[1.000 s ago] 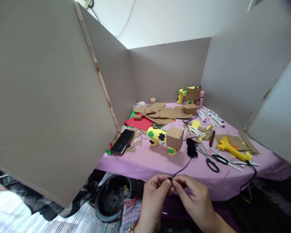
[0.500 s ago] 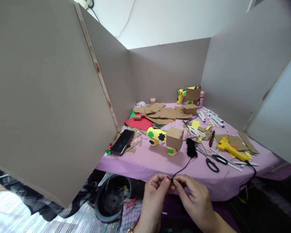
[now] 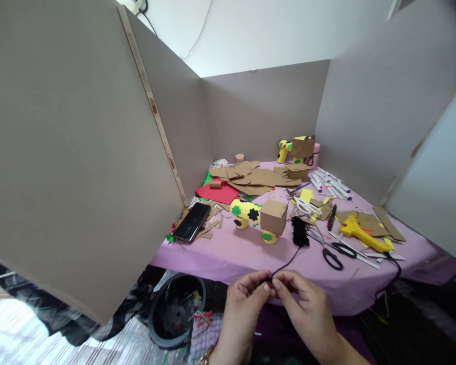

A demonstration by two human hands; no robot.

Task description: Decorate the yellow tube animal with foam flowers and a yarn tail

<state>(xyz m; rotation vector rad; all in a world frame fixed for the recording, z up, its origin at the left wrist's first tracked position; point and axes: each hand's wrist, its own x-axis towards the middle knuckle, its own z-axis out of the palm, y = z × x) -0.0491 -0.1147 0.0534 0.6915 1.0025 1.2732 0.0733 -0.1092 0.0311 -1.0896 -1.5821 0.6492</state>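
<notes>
My left hand [image 3: 245, 304] and my right hand [image 3: 306, 306] meet in front of the table's near edge, thumbs and fingers pinched on black yarn. The yarn strand [image 3: 289, 262] runs from my fingertips up to a black yarn bundle [image 3: 300, 231] on the table. Beyond my hands stands a yellow figure [image 3: 245, 210] with green and black flower spots, tube-shaped body and legs, and a small cardboard box [image 3: 273, 216] at its right end. Black-handled scissors [image 3: 332, 253] lie open to the right of the bundle. The yarn end inside my fingers is mostly hidden.
A yellow glue gun [image 3: 365, 235], a red-black marker [image 3: 332, 218] and white cord [image 3: 307, 206] lie right. Cardboard scraps [image 3: 262, 177] and red sheet [image 3: 218, 192] are behind; a phone [image 3: 192, 223] is left. A second spotted figure [image 3: 285, 150] stands at back. A black bucket [image 3: 155, 324] is below.
My fingertips have shifted slightly along the yarn, with the left thumb now lower and more tilted toward the right hand. Everything on the table stays where it was.
</notes>
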